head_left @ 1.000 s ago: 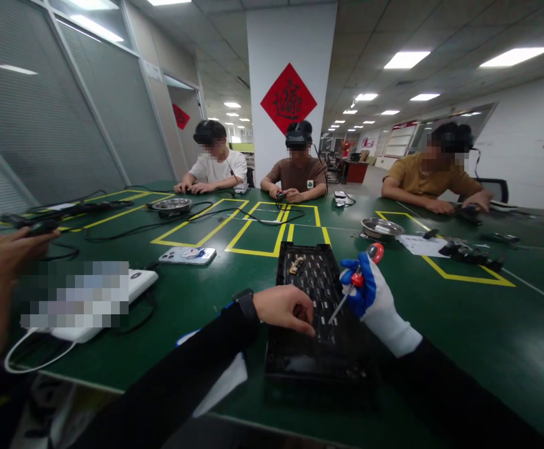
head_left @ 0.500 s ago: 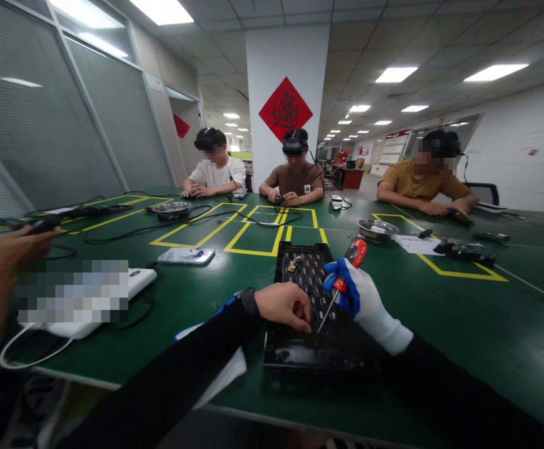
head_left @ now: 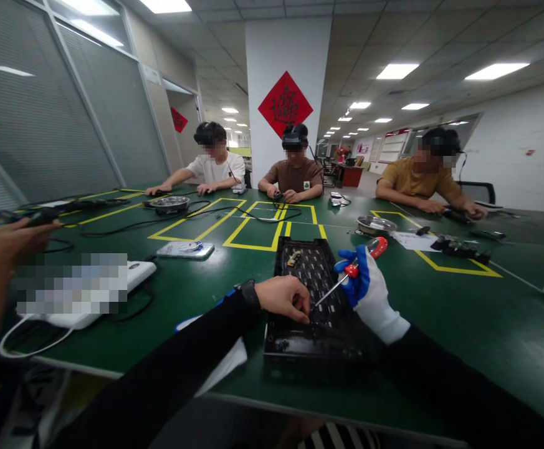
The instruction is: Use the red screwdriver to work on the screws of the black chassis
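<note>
A black plastic tray-like casing [head_left: 316, 349] with rows of small slots lies on the green table in front of me. My left hand [head_left: 286, 298], bare and with a watch at the wrist, rests over its left side with curled fingers pinched together; anything between the fingertips is too small to make out. In my right hand [head_left: 367, 287], in a white and blue glove, is a screwdriver [head_left: 375, 247] with a red handle. Its shaft slants down to the left, and the tip is close to my left fingertips. A small tan part [head_left: 293, 258] sits inside the casing's far left.
A phone-like flat item [head_left: 186, 250] and a white power strip [head_left: 141, 274] lie to the left. Metal bowls [head_left: 169, 204] stand farther back, with paper [head_left: 412, 242] and black parts [head_left: 463, 248] at right. Other people sit around the table; one's hand [head_left: 14, 243] is at far left.
The screwdriver has tilted flatter, its handle swinging right with my right hand. My left hand stays near the same spot. Across the table, the person in white has stretched an arm toward a bowl.
</note>
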Available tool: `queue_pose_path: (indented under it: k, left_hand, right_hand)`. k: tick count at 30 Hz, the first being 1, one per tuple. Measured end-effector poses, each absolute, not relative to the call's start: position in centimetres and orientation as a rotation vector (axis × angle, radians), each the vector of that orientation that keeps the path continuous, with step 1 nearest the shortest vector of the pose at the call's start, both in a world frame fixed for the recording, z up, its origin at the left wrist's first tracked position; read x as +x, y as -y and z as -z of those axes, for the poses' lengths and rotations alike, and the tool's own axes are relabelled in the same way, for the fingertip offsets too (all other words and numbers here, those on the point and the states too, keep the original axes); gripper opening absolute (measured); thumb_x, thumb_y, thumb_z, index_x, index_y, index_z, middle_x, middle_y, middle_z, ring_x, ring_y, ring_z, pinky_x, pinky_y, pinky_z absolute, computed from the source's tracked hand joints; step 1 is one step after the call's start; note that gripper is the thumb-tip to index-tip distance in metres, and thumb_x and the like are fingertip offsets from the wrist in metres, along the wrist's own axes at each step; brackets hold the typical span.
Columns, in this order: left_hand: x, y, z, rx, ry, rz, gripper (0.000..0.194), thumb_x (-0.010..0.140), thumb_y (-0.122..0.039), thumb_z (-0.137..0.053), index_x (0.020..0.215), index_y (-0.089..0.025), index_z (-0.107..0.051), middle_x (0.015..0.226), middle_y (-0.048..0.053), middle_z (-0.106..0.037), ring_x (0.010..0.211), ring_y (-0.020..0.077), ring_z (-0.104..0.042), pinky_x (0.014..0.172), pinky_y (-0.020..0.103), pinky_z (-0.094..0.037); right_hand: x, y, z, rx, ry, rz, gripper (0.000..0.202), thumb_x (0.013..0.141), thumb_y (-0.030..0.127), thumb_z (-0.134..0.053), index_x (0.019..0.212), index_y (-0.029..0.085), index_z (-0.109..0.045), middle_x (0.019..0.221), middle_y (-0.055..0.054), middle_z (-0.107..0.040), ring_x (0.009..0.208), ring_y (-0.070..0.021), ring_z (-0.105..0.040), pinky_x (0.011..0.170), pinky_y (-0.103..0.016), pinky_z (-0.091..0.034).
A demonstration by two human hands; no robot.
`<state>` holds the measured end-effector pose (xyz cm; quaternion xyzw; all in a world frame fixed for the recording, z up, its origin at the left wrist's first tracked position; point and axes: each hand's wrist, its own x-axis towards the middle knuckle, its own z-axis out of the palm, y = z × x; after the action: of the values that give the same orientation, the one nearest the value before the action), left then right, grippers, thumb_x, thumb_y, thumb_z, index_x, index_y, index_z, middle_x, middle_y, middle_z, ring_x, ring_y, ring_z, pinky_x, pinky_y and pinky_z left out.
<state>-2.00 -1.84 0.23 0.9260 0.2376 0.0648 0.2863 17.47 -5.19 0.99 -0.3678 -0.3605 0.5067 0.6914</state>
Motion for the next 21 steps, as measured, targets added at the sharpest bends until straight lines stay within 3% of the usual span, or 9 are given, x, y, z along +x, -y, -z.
queue_pose_path:
  k: [11, 15, 18, 21]
  left_hand:
    - [-2.5, 2.1, -1.0, 2.433, -0.456, -0.163, 0.031, 0.072, -0.04, -0.062, 0.074, -0.011, -0.069, 0.063, 0.002, -0.061, 0.056, 0.0068, -0.052, 0.053, 0.016, -0.036]
    - [-2.4, 1.5, -1.1, 2.619, -0.715, -0.441, 0.03, 0.08, -0.038, -0.053, 0.071, -0.013, -0.067, 0.064, 0.001, -0.057, 0.059, 0.0077, -0.05, 0.056, 0.018, -0.035]
    - [-2.3, 0.7, -0.8, 2.755, -1.009, -0.706, 0.02, 0.079, -0.034, -0.055, 0.084, -0.018, -0.066, 0.073, 0.001, -0.058, 0.073, 0.012, -0.051, 0.066, 0.021, -0.035]
    - [-2.1, 0.1, -0.5, 2.826, -1.092, -0.715, 0.027, 0.074, -0.035, -0.061, 0.098, -0.022, -0.062, 0.084, 0.002, -0.058, 0.083, 0.0154, -0.052, 0.07, 0.024, -0.035]
  right_hand:
    - [17.0, 4.9, -0.9, -0.811, 0.685, -0.965, 0.038, 0.071, 0.05, -0.058, 0.094, 0.02, -0.057, 0.072, 0.001, -0.065, 0.048, -0.0065, -0.054, 0.047, -0.019, -0.047]
    - [17.0, 4.4, -0.1, -0.864, 0.752, -0.957, 0.04, 0.069, 0.049, -0.059, 0.096, 0.019, -0.058, 0.075, 0.0, -0.066, 0.05, -0.0072, -0.055, 0.047, -0.019, -0.047]
    - [17.1, 4.4, 0.0, -0.889, 0.77, -0.937, 0.042, 0.069, 0.048, -0.06, 0.098, 0.018, -0.058, 0.077, -0.001, -0.066, 0.052, -0.0081, -0.056, 0.047, -0.02, -0.047]
    - [17.0, 4.6, -0.3, -0.876, 0.777, -0.957, 0.042, 0.069, 0.049, -0.06, 0.097, 0.017, -0.059, 0.078, -0.002, -0.066, 0.053, -0.009, -0.057, 0.048, -0.021, -0.048]
